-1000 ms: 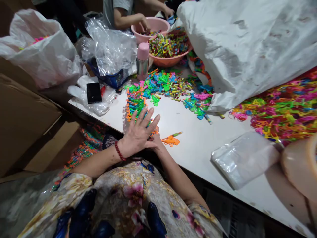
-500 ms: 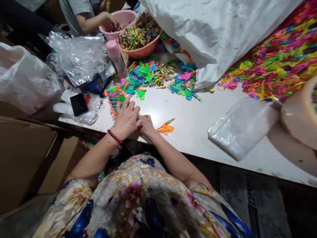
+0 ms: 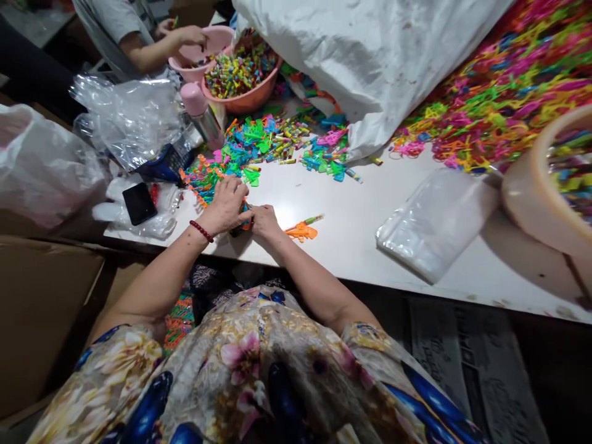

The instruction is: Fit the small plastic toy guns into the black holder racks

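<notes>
My left hand (image 3: 225,206), with a red bead bracelet (image 3: 201,231) on its wrist, lies at the table's near edge with fingers curled over a small orange and blue plastic piece (image 3: 247,221). Directly beside it, my right hand (image 3: 264,220) has its fingers closed at the other side of that piece. My fingers cover most of it, so its exact kind cannot be made out. An orange plastic toy piece (image 3: 303,232) and a thin printed stick (image 3: 314,219) lie right of my hands. Beyond my left hand spreads a pile of small colourful plastic pieces (image 3: 254,135).
A silver bottle with pink cap (image 3: 193,102) stands by an orange bowl (image 3: 259,95) of small printed sticks. Clear bags (image 3: 439,225) lie at right beside a pale tub (image 3: 531,179). A phone (image 3: 139,203) rests at left. Another person's hand (image 3: 192,38) is over a pink basin (image 3: 217,40).
The view has shifted slightly. My left fingers have drawn in from their outstretched pose, and the colourful piece between my hands shows more. The other person's hand has lifted from inside the pink basin.
</notes>
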Motion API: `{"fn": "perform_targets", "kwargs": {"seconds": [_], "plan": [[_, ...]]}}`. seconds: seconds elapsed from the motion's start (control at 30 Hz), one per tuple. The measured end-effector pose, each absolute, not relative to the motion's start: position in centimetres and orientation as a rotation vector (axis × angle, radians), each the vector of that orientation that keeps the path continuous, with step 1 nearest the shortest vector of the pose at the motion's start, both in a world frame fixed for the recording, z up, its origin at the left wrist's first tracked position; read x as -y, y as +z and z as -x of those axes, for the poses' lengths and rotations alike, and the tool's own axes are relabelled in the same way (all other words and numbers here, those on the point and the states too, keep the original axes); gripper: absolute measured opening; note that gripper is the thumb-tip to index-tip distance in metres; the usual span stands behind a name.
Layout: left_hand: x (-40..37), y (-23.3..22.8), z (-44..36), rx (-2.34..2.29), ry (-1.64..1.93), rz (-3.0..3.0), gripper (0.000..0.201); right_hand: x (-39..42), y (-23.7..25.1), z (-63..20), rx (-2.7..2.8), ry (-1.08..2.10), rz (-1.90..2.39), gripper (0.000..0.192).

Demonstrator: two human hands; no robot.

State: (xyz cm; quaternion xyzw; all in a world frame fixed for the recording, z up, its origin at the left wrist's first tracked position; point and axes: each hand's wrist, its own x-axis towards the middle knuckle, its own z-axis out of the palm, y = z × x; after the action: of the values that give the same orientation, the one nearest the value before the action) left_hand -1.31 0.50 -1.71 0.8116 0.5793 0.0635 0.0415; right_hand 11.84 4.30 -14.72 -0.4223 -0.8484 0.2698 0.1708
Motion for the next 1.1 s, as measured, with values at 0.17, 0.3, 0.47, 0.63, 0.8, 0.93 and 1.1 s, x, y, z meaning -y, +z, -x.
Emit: {"fn": "perform_targets", "kwargs": {"seconds": [0.17,0.3,0.47,0.63,0.8,0.93,1.1], "plan": [[-1.0,-1.8,1.7,-1.734,0.207,-2.521,0.050,-2.8,-12.7,-14.6,2.294,0.961,1.171,0.033],[-1.1,-1.9,1.9,-1.712,0.206,-2.539,0.062,-1.5,-11.9,-15.6,2.267,0.948,1.237,0.027],[-0.9,-1.9,1.8,-1.736,0.210,-2.468,0.063,-1.3,-12.0,-14.6,2.257,0.949,1.325,0.026],[-0.9,-1.7,2.0,-1.723,0.204,-2.475,0.064,-0.8,-12.3,-15.5,1.902,1.085,1.273,0.015],[-1.0,-1.6,2.1,-1.699,0.239,-2.479,0.059,-0.5,-12.2,-16.4,1.420,1.426,1.266,0.018],[-0.9,-1.7,2.1,-1.716,0.218,-2.500,0.056,-0.3,-11.9,-15.8,1.072,1.811,1.045,0.030],[-1.1,-2.2,2.0,-1.739,0.304,-2.481,0.040,-0.8,-12.4,-14.6,1.121,1.770,0.940,0.037]]}}
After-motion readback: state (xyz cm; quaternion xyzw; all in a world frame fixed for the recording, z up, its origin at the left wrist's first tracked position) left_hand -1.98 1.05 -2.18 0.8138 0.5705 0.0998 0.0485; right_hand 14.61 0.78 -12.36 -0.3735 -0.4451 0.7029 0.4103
